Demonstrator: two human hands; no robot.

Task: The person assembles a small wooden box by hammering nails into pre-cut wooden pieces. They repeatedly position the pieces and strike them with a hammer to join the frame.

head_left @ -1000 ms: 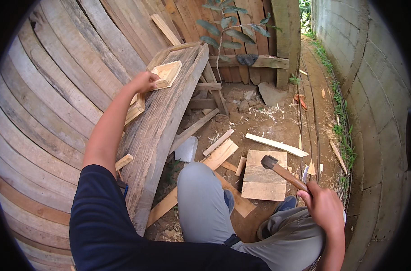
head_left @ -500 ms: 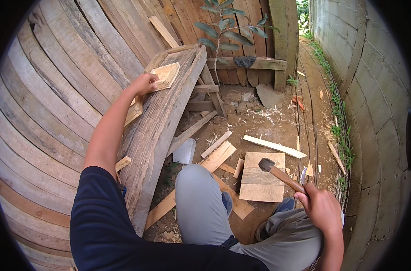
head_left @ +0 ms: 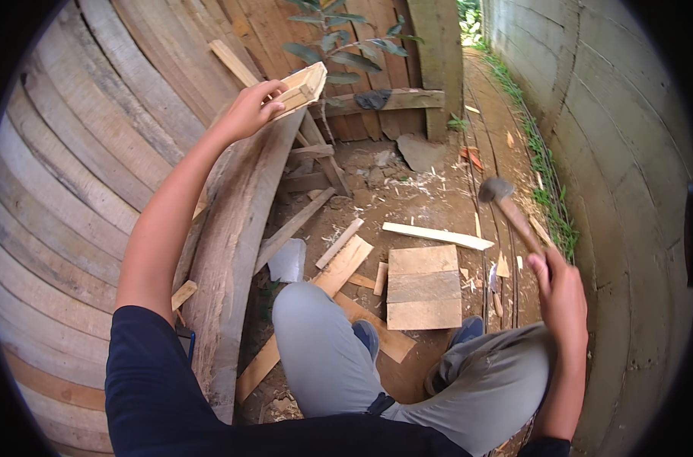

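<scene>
My left hand [head_left: 249, 114] grips a small, shallow wooden box [head_left: 304, 90] of pale wood by its near side. The box is tilted above the far end of a rough plank bench [head_left: 236, 228]. On the right, my right hand [head_left: 564, 297] is wrapped round the wooden handle of a hammer [head_left: 520, 221]. Its dark head points away from me, above the ground beside the block wall. A square wooden piece made of boards [head_left: 424, 286] lies on the ground by my feet.
A plank wall [head_left: 80, 175] runs along the left, a concrete block wall [head_left: 621, 190] along the right. Loose wood strips [head_left: 438, 235], shavings and a small wooden-handled tool [head_left: 496, 297] lie on the dirt. A leafy plant [head_left: 346, 53] stands at the back.
My left hand has lifted the wooden box off the bench and tilted it. My right hand has raised the hammer and moved it to the right. The view has shifted somewhat rightward.
</scene>
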